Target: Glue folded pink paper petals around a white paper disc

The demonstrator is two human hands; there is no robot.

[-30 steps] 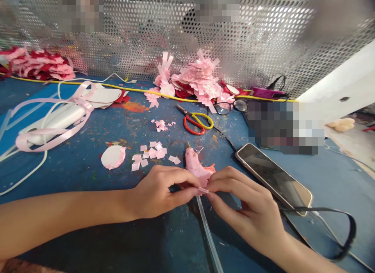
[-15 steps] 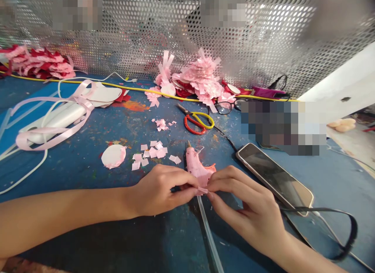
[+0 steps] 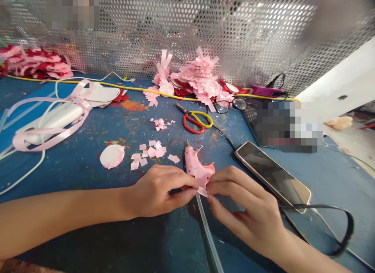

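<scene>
A small piece of pale pink ribbon [image 3: 202, 192] spans the gap between my two hands. The fingertips of my left hand [image 3: 164, 191] pinch its left end. Around its right end close the thumb and fingers of my right hand [image 3: 246, 210]. Just behind the fingers lies a pink glue gun [image 3: 197, 165] with a long clear glue stick [image 3: 208, 234] running toward me. Left of it, cut pink ribbon squares [image 3: 151, 151] are scattered, and beside them rests a white disc [image 3: 112, 156] with pink pieces along its edge.
Scissors [image 3: 193, 121] with red and yellow handles lie behind the glue gun. A phone [image 3: 274, 177] and a black strap [image 3: 350, 222] are on the right. Pink ribbon [image 3: 48, 142] loops at left. Pink ribbon flowers [image 3: 199, 75] are heaped by the perforated metal screen [image 3: 140, 34].
The ribbon piece has turned between my fingertips and shows a broader face. Both hands stay nearly in place. The whole view has shifted slightly.
</scene>
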